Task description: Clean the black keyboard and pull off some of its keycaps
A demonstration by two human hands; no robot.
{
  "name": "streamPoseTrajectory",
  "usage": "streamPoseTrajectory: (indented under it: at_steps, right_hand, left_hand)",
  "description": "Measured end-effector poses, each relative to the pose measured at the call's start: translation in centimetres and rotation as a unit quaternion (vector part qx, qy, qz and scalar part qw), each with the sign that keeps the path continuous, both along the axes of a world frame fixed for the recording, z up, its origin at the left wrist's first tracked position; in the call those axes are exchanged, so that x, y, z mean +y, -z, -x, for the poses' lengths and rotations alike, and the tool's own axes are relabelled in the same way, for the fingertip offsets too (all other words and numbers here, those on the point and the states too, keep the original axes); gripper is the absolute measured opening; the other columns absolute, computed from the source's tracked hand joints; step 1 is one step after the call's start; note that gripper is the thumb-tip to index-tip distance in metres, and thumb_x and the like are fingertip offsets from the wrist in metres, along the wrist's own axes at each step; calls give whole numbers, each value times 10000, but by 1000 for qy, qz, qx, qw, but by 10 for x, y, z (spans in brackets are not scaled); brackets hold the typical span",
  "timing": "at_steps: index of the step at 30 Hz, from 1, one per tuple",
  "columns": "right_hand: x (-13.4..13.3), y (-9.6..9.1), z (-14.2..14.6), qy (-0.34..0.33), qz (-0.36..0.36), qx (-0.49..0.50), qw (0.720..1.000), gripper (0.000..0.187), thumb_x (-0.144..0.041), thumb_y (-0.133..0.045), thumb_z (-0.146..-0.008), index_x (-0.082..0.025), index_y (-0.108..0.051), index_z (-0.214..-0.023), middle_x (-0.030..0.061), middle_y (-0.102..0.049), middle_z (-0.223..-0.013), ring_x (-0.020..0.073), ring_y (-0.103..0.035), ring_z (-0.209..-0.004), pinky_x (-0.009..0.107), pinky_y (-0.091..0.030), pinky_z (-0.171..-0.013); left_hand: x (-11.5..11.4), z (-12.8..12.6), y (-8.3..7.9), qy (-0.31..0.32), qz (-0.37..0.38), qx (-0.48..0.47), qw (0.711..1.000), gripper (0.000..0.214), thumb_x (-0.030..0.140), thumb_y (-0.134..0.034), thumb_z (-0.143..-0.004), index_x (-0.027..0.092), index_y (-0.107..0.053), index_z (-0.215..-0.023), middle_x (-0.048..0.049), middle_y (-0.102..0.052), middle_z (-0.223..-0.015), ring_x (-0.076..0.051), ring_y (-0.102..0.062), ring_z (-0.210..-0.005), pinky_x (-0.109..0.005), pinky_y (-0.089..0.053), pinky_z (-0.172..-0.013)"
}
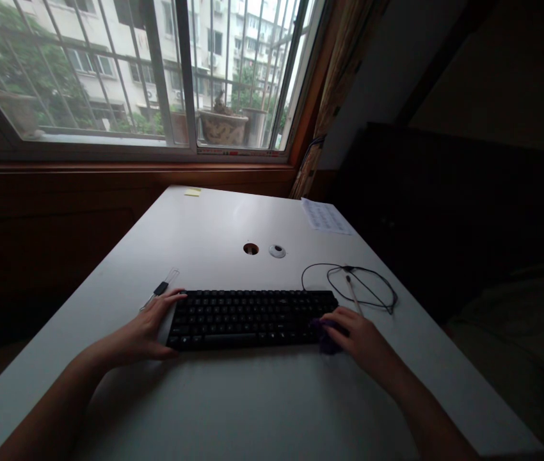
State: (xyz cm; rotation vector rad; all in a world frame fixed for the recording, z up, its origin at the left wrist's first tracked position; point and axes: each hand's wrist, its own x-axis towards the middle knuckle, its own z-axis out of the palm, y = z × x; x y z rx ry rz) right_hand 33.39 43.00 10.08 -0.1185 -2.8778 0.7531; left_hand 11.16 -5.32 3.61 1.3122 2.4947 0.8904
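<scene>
A black keyboard (pixel 243 317) lies flat on the white table, its long side toward me. My left hand (pixel 150 330) spans its left end, thumb at the front corner and fingers at the back corner, gripping it. Between the fingers of my right hand (pixel 356 330) is a bunched dark purple cloth (pixel 328 342), pressed against the keys at the right end. Part of the cloth is hidden by the hand. Just beyond my left fingers lies a small black-and-clear tool (pixel 160 288), perhaps a brush. A thin stick with a dark tip (pixel 352 291) rests behind my right hand.
The keyboard's black cable (pixel 382 275) loops at the right of the white table (pixel 233 397). Farther back are a round hole (pixel 251 249), its cover (pixel 278 251), a printed sheet (pixel 327 218) and yellow sticky notes (pixel 192 192). A barred window (pixel 128 77) stands behind.
</scene>
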Motion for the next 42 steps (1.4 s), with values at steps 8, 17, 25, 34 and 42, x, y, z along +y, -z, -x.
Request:
streamPoseTrajectory:
  at_steps: [8,17,25,34,42]
  right_hand:
    - [16,-8,-8,52,-75,140,986,214,-308,-589,-989,-250,-732,-1137,61,-696,-1013,239,-702,-975,376,-573,-916]
    - [-21,21,9,-57,-58,85,993,201,-160,-568,-959,-208,-753,-1021,61,-671,-931,201,-702,-844,326,-600,-775]
    - [7,12,-6,4,-54,120,991,208,-216,-584,-959,-228,-766,-1060,53,-669,-923,202,-696,-855,327,-593,-806]
    - [64,27,-31,60,-76,18,995,243,-270,-583,-919,-223,-814,-978,74,-701,-938,222,-723,-854,362,-598,-835]
    - [91,26,-52,139,-102,68,983,283,-373,-569,-926,-215,-793,-996,76,-694,-939,251,-711,-892,408,-580,-874]
  left_hand:
    - [0,0,2,-7,9,2,1000,1065,314,-864,-768,363,-231,-1623,-137,-256,-1714,-435,-336,-1539,-654,-367,-1222]
    - [-1,0,3,-2,11,15,1000,1060,301,-856,-784,349,-218,-1629,-150,-236,-1719,-430,-325,-1547,-653,-350,-1233]
    - [-2,0,3,-7,15,10,1000,1041,302,-859,-786,343,-243,-1625,-170,-226,-1718,-454,-337,-1530,-665,-365,-1213]
    - [-2,2,2,1,4,-1,1000,1045,333,-862,-777,370,-239,-1615,-159,-259,-1705,-465,-355,-1519,-696,-388,-1187]
    - [-3,3,3,10,13,19,1000,1044,308,-849,-786,355,-224,-1621,-162,-251,-1706,-464,-339,-1526,-690,-382,-1195]
